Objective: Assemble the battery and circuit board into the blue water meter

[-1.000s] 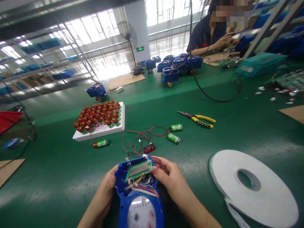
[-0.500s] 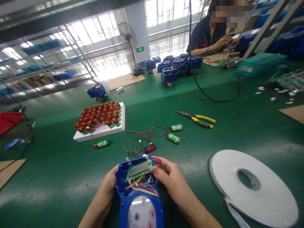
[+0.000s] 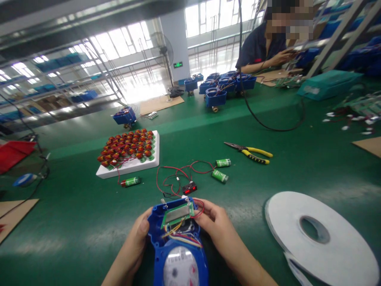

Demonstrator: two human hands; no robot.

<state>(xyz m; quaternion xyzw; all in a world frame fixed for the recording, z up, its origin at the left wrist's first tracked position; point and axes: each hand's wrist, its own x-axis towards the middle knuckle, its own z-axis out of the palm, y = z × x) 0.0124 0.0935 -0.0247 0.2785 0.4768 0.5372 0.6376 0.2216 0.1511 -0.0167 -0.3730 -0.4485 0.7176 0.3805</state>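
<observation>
I hold a blue water-meter housing (image 3: 157,230) low in the middle of the view, its round dial (image 3: 180,270) toward me. My left hand (image 3: 135,240) grips its left side with the thumb on the rim. My right hand (image 3: 214,224) holds the right side, fingertips at the green circuit board with its display (image 3: 177,214) and at a red wire loop. Coloured wires (image 3: 182,238) run from the board into the housing. Just beyond lies a small black module with red digits (image 3: 189,188) on tangled red and black leads.
A white tray of red-orange parts (image 3: 131,167) sits left of centre, a green battery (image 3: 131,182) before it and two more (image 3: 222,170) to the right. Yellow-handled pliers (image 3: 253,153), a large white tape roll (image 3: 321,234), blue housings (image 3: 220,85) and a seated person (image 3: 268,43) lie beyond.
The view has shifted slightly, so everything sits a little lower and to the right. Both hands keep the same hold on the meter housing.
</observation>
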